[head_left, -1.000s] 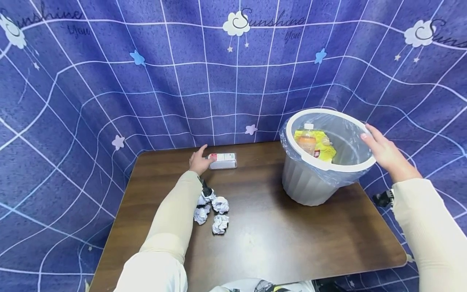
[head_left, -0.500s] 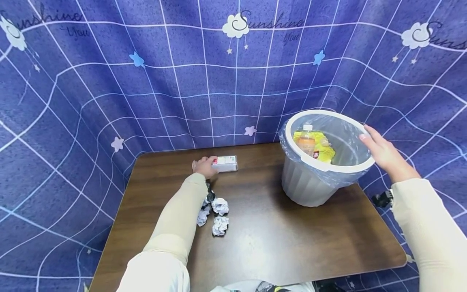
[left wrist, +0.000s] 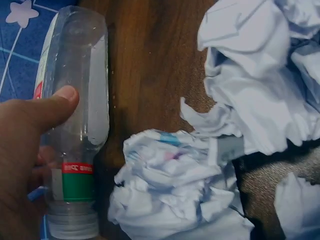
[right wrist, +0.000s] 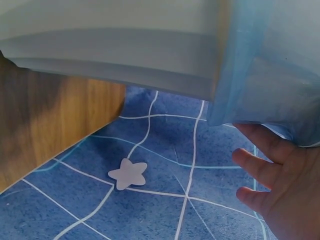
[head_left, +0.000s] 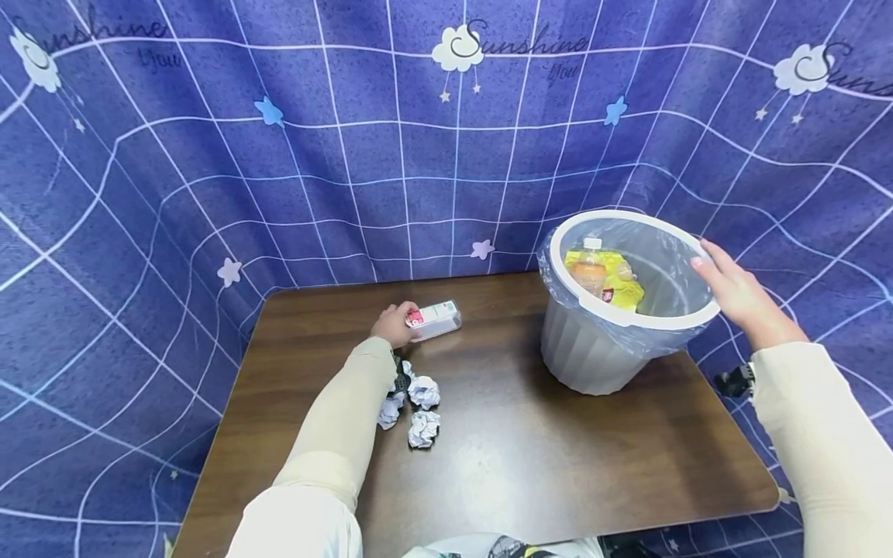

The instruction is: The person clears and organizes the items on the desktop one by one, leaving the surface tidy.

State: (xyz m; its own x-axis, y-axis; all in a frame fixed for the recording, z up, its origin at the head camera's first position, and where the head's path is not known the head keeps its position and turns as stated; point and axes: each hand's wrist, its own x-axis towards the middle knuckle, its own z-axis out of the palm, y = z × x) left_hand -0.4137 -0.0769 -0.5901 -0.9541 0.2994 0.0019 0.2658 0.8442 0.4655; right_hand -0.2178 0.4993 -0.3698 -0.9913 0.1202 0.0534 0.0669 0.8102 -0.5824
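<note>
My left hand [head_left: 394, 324] grips a clear plastic bottle [head_left: 438, 319] lying at the back of the table. In the left wrist view the thumb presses on the side of the bottle [left wrist: 80, 105], which has a red and green label near its cap. Crumpled paper balls [head_left: 423, 428] lie just in front of that hand. My right hand [head_left: 746, 298] rests at the right rim of a grey trash bin [head_left: 586, 349] lined with a clear bag. In the right wrist view its fingers [right wrist: 260, 167] stretch out loosely beneath the bag's edge.
Inside the bin are a bottle with orange contents [head_left: 588, 275] and a yellow wrapper [head_left: 621, 291]. The brown wooden table [head_left: 488, 465] ends at a blue patterned curtain [head_left: 446, 155] behind and at the sides.
My left hand has come down onto the bottle and taken hold of it. The bottle has turned, its far end shifting slightly right. My right hand has stayed at the bin's rim.
</note>
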